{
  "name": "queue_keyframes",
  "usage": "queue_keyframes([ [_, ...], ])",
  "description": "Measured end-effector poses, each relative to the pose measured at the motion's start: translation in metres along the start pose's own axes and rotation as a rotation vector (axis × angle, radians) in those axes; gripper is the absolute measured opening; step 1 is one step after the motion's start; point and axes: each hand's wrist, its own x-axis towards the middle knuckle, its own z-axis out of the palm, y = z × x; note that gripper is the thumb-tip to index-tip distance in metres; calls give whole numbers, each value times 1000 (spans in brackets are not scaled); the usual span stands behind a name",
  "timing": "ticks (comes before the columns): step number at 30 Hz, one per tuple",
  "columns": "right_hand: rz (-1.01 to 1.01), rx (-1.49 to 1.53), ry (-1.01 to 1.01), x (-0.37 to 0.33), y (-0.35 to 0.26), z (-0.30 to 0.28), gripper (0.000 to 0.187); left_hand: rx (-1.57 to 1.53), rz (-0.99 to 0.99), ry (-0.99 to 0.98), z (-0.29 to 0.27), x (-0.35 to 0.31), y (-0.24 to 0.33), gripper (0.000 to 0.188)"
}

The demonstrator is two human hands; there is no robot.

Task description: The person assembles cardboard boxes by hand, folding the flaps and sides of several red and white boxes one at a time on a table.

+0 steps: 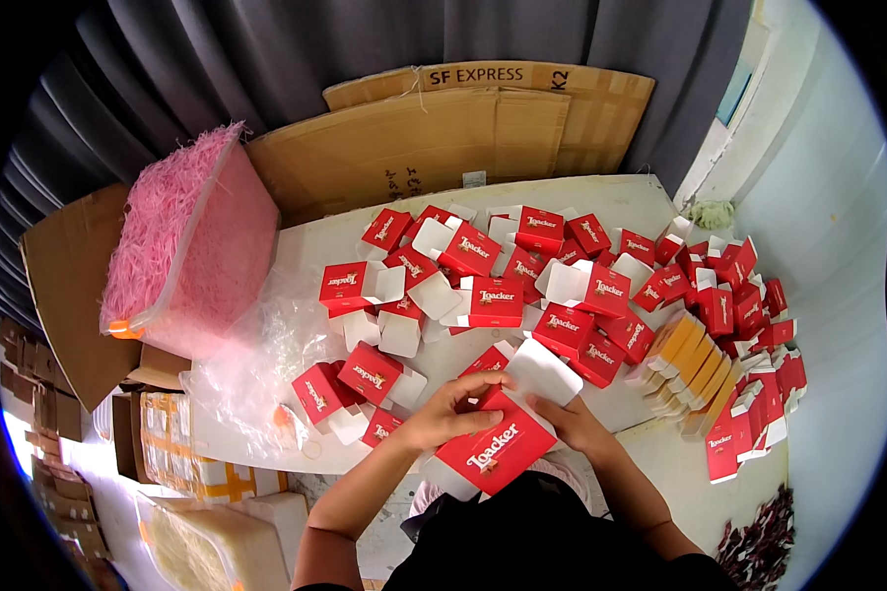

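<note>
In front of my body I hold a red cardboard box [498, 451] with white lettering, tilted, its white end flap [544, 371] sticking up at the far end. My left hand [448, 412] is closed on its upper left edge, thumb lying across the red face. On the other side, my right hand [570, 422] grips the box by the base of the flap; some of its fingers are hidden behind the card. Just beyond lie many similar red boxes [497, 301], several with white flaps standing open, loosely heaped on the white table [315, 239].
A clear tub of pink paper shreds [182, 246] stands at the left, beside crumpled clear plastic [256, 360]. Stacked yellow-and-white pieces [690, 369] and more red boxes [749, 305] crowd the right. Flattened brown cardboard [414, 138] leans against the dark curtain [365, 39].
</note>
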Motion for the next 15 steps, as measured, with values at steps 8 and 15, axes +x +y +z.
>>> queue_keyframes([
  [8,-35,7,-164,-13,33,-16,47,-308,108,-15,0,0,2,27],
  [15,4,450,57,-13,-3,24,45,-155,183,-58,1,2,6,51],
])
